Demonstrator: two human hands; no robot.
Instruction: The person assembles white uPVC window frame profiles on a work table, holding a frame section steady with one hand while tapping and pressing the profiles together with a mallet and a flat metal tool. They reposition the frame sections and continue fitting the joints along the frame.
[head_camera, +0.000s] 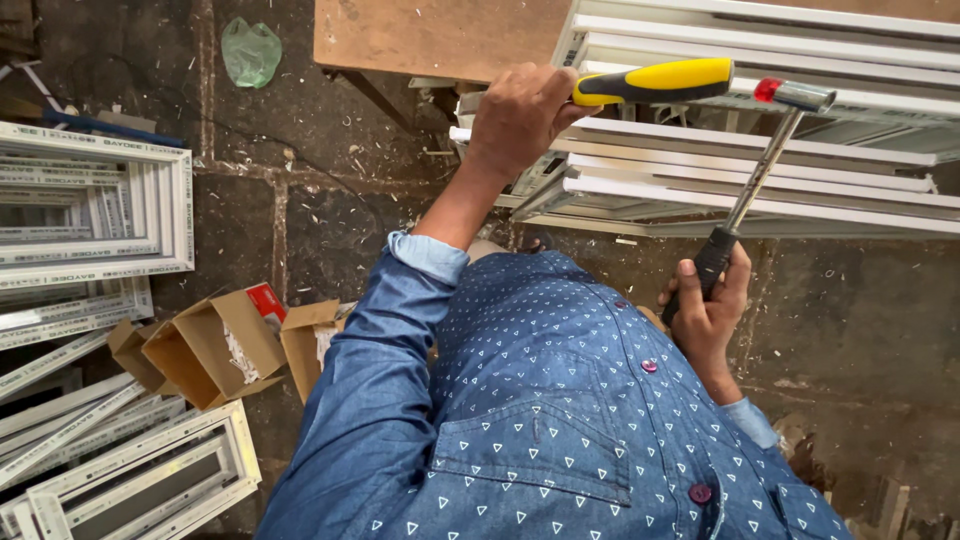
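Note:
My left hand (520, 115) grips the black end of a tool with a yellow and black handle (655, 82), held level and pointing right over a stack of white plastic window frame profiles (760, 175). My right hand (706, 305) is closed around the black grip of a steel hammer (760, 165). The hammer's shaft slants up to its head with a red tip (795, 93), which is just right of the yellow handle's end. My blue patterned shirt fills the lower middle of the view.
A brown wooden board (430, 38) lies at the top behind the profiles. White window frames (95, 205) are stacked on the dark stone floor at left, with open cardboard boxes (215, 345) beside them. A green plastic bag (250, 50) lies at top left.

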